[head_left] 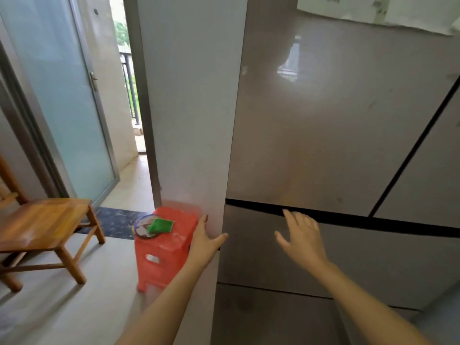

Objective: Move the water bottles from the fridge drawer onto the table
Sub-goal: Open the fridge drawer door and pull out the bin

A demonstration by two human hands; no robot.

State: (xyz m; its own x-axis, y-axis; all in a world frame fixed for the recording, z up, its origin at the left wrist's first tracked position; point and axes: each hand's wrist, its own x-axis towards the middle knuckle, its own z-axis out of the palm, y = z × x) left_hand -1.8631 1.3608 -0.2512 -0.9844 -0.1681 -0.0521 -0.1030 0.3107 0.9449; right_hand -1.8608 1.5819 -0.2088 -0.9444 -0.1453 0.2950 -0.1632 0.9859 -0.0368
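Observation:
A tall grey fridge [323, 125] fills the right half of the view. Its upper drawer front [373, 257] sits below the doors, with a dark gap along its top edge. The drawer looks slightly ajar at its left corner. My left hand [205, 239] rests flat at the fridge's left corner, thumb on the drawer front, fingers apart. My right hand [300, 236] hovers open in front of the drawer, fingertips near the dark gap. No water bottles and no table are visible.
A red plastic stool [164, 250] with a green cloth [160, 225] and a dish stands just left of the fridge. A wooden chair [44, 227] is at the far left. A glass door [64, 95] and a balcony passage lie behind.

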